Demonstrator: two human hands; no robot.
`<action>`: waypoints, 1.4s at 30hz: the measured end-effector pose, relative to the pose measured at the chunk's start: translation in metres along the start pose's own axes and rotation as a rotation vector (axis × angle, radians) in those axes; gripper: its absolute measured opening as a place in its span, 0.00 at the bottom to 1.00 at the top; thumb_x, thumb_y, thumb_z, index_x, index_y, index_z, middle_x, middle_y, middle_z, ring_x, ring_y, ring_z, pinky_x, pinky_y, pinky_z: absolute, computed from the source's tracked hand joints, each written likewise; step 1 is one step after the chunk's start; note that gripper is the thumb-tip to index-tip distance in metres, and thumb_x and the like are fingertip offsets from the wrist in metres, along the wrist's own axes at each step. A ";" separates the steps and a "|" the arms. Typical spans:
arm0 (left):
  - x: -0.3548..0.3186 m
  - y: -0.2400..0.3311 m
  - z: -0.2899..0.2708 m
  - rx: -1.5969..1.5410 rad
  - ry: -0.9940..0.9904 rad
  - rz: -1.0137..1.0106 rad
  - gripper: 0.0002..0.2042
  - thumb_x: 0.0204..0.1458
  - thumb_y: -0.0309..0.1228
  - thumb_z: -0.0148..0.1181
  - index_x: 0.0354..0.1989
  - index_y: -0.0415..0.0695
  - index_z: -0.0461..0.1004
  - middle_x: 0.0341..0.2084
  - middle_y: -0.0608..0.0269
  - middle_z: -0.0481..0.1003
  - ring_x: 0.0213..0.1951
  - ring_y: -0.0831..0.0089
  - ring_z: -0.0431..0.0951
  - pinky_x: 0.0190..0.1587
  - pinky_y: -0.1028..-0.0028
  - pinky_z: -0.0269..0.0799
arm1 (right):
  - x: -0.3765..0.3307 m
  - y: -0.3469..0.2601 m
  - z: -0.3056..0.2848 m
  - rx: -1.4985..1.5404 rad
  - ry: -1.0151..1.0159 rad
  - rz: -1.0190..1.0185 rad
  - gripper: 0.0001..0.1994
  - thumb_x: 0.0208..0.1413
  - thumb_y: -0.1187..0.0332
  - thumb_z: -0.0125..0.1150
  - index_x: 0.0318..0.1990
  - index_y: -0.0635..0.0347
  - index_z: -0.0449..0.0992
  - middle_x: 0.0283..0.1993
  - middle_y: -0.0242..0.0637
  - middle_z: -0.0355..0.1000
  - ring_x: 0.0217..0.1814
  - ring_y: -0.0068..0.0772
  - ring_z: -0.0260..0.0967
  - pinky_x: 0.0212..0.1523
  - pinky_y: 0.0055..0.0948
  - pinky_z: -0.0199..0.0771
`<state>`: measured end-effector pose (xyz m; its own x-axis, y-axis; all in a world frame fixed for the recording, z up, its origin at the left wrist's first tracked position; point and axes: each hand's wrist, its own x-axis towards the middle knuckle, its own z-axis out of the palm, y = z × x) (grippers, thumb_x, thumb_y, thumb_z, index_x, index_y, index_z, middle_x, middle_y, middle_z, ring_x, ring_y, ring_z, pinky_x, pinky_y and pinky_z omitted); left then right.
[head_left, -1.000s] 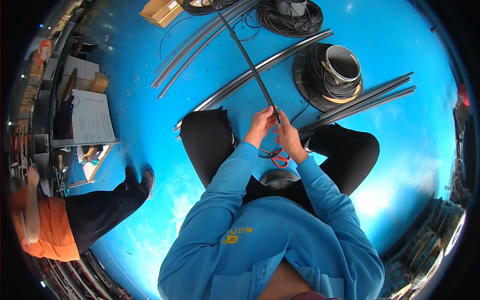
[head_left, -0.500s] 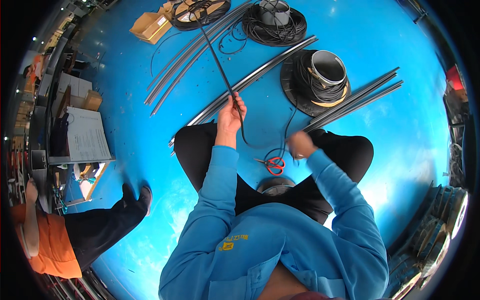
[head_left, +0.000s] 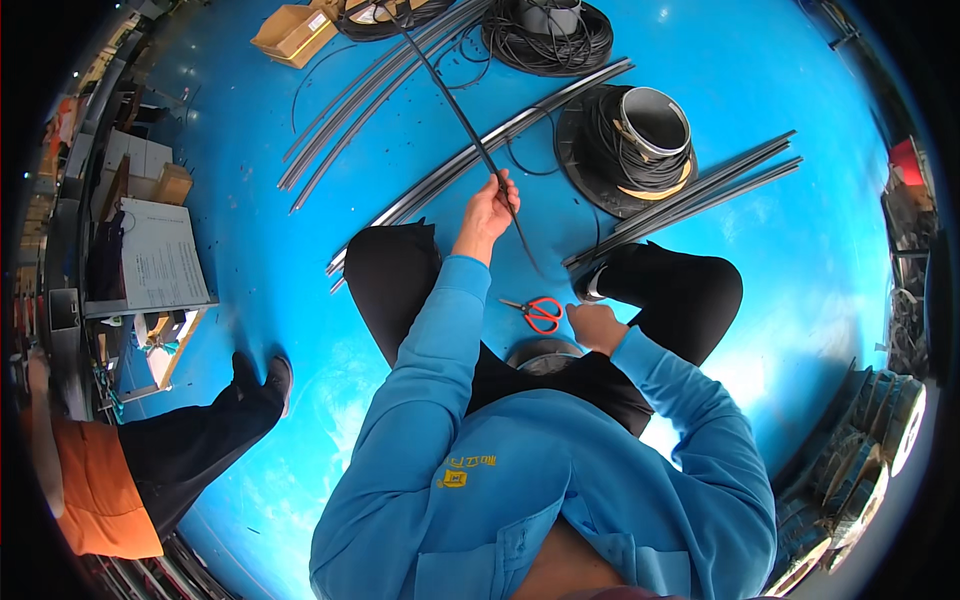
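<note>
My left hand (head_left: 488, 212) is closed around a long black strip (head_left: 455, 108), which runs from the far spool past my fingers to a hanging free end. My right hand (head_left: 597, 328) is curled closed in front of my right thigh; whatever may be inside it is hidden. Just left of it, red-handled scissors (head_left: 543, 316) lie on the blue floor, blades pointing left. Ahead on the right stands a spool (head_left: 640, 150) wound with thin black cord, and part of that cord trails over the floor toward my right foot.
Bundles of grey and black strips (head_left: 480, 165) lie across the floor ahead. Farther off are a coil of black cord (head_left: 548, 50) and a cardboard box (head_left: 295, 35). A person in an orange top (head_left: 105, 490) is at the left beside shelving. Stacked reels (head_left: 850, 480) stand at the right.
My left hand has shifted right and slightly up with the black strip, whose end has straightened. My right hand has moved slightly down. The thin cord no longer loops over the scissors.
</note>
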<state>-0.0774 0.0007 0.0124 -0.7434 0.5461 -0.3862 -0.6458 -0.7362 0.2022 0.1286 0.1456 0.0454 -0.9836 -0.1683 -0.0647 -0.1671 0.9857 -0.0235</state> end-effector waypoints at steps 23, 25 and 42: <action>-0.014 -0.039 -0.016 0.171 0.079 0.000 0.11 0.56 0.33 0.50 0.40 0.39 0.70 0.29 0.59 0.71 0.33 0.73 0.71 0.37 0.75 0.69 | 0.091 -0.020 -0.008 0.692 0.255 0.254 0.24 0.53 0.74 0.47 0.59 0.54 0.58 0.31 0.47 0.73 0.26 0.45 0.70 0.26 0.36 0.69; -0.014 -0.037 -0.019 0.152 0.068 -0.003 0.11 0.56 0.33 0.49 0.40 0.39 0.70 0.30 0.59 0.71 0.33 0.73 0.71 0.36 0.75 0.69 | 0.096 -0.023 -0.010 0.659 0.287 0.241 0.23 0.53 0.75 0.47 0.59 0.54 0.59 0.29 0.46 0.73 0.24 0.44 0.70 0.25 0.35 0.68; -0.021 -0.042 -0.005 0.257 0.067 0.025 0.10 0.53 0.32 0.54 0.39 0.39 0.72 0.27 0.62 0.72 0.31 0.75 0.71 0.36 0.76 0.67 | 0.098 -0.017 -0.013 0.661 0.285 0.290 0.22 0.52 0.72 0.49 0.57 0.57 0.61 0.30 0.48 0.73 0.25 0.47 0.71 0.23 0.37 0.69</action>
<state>-0.0339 0.0189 0.0077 -0.7518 0.4950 -0.4357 -0.6571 -0.6185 0.4310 0.0344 0.1129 0.0528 -0.9764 0.1928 0.0977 0.0865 0.7630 -0.6406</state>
